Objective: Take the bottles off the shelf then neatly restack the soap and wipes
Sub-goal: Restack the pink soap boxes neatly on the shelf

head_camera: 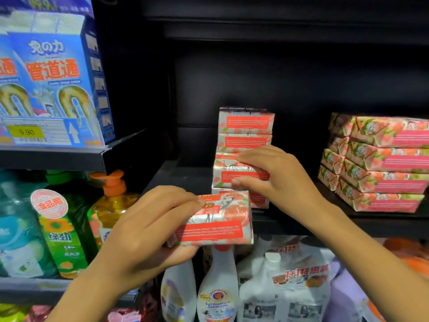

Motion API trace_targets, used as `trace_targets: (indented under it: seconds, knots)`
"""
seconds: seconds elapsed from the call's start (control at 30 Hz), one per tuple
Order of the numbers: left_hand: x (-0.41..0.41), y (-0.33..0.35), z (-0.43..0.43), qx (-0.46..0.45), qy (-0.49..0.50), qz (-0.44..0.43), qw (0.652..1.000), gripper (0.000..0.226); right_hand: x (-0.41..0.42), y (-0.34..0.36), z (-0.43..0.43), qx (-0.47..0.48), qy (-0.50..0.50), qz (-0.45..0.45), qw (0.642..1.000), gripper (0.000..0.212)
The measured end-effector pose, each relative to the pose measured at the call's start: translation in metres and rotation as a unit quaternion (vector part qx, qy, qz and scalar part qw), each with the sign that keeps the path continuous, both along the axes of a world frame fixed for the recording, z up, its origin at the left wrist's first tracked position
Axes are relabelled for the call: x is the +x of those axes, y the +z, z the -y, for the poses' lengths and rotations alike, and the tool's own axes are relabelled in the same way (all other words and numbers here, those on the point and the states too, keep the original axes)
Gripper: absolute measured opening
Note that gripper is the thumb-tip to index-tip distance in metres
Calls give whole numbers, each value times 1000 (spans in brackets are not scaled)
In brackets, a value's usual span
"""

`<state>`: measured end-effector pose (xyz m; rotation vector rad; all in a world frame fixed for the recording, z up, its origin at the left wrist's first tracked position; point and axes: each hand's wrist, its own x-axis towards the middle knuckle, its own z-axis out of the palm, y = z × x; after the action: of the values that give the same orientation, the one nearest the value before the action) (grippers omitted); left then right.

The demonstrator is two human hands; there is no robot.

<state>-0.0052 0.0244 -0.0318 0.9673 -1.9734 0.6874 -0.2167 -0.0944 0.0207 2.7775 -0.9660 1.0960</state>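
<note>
My left hand (148,226) grips a pink-and-white wrapped soap bar (216,219) in front of the dark shelf (290,220), thumb below and fingers over its top. Behind it stands a stack of several matching soap bars (245,133) in the middle of the shelf. My right hand (276,175) holds the third bar from the top of that stack (228,170), fingers above and thumb at its front. To the right lies a slanted pile of floral pink packs (380,166), several high.
Blue drain-cleaner boxes (55,75) with a 9.90 price tag fill the upper left shelf. Green and orange detergent bottles (67,231) stand at lower left. White spray bottles (218,289) and jugs (285,289) sit under the soap shelf.
</note>
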Motion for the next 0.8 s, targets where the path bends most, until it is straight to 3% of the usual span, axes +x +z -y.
trace_targets:
  seconds: [0.2, 0.4, 0.6, 0.8]
  knots:
    - [-9, 21, -1, -45, 28, -61, 997, 43, -7, -7, 4, -7, 26, 28, 999, 55]
    - [-21, 65, 23, -26, 45, -20, 998, 49, -45, -14, -10, -21, -20, 99, 995, 55]
    - [-44, 74, 60, 43, 71, 38, 996, 51, -83, -34, -16, 94, -53, -18, 994, 67]
    - [-53, 61, 67, 77, 98, 22, 992, 59, -94, -56, -12, 72, -61, -43, 995, 62]
